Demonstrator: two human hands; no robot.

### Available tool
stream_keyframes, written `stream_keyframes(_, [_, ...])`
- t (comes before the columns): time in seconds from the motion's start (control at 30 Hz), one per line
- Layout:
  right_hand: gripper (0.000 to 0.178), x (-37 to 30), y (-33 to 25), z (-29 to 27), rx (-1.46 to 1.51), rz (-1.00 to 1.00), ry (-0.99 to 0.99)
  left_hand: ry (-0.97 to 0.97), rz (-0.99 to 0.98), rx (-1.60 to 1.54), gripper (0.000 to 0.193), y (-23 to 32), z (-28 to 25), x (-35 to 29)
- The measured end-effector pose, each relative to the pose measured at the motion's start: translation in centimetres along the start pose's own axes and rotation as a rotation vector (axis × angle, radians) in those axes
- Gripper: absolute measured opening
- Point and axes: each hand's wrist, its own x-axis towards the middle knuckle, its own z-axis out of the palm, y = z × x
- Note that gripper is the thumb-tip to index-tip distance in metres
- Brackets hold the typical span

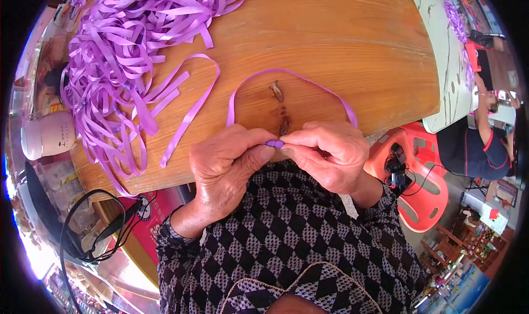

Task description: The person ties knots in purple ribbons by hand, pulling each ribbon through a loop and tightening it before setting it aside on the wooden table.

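Note:
Between my two hands, at the near edge of the wooden table [341, 33], a purple ribbon [286, 70] is bunched into a small knot or fold. My left hand [228, 157] pinches one side of it between thumb and forefinger. The other side sits in the pinch of my right hand [330, 154]. From my hands the ribbon runs out in a wide loop that arches over the tabletop. A large heap of purple ribbons [127, 60] covers the far left of the table, with a few loose ends trailing toward my left hand.
An orange-red plastic chair [424, 204] with black cables on it stands at right. Beyond the table's right edge is a white marbled surface [441, 44]. A whitish jar [55, 135] and black cables [104, 226] are at left. Another person [468, 148] is at far right.

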Motion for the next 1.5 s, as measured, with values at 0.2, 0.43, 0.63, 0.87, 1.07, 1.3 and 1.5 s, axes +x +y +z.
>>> stream_keyframes(0.2, [0.013,-0.2,-0.2,0.2,0.03,0.057,0.007,0.066,0.161,0.104,0.013,-0.4,0.6,0.1])
stream_keyframes(0.43, [0.007,-0.7,-0.3,1.0,0.092,0.166,0.053,0.141,0.304,0.221,0.015,-1.2,0.9,0.0])
stream_keyframes(0.63, [0.005,-0.7,-0.6,2.1,0.151,0.21,0.094,0.223,0.36,0.288,0.014,-1.4,1.0,-0.3])
stream_keyframes(0.87, [0.005,0.4,-1.1,1.0,0.035,0.069,-0.031,0.198,0.197,0.091,0.011,-1.1,0.9,-0.5])
stream_keyframes(1.07, [0.005,0.9,-0.4,0.2,-0.046,-0.064,-0.061,0.021,-0.139,-0.153,0.012,1.0,0.3,-0.7])
stream_keyframes(1.3, [0.007,0.9,0.0,0.5,-0.027,-0.081,-0.029,0.058,0.059,0.069,0.006,-0.1,0.9,-0.9])
stream_keyframes(1.5, [0.009,0.5,0.3,1.5,-0.116,-0.2,0.03,0.151,0.223,0.229,0.003,-0.6,1.4,-0.8])
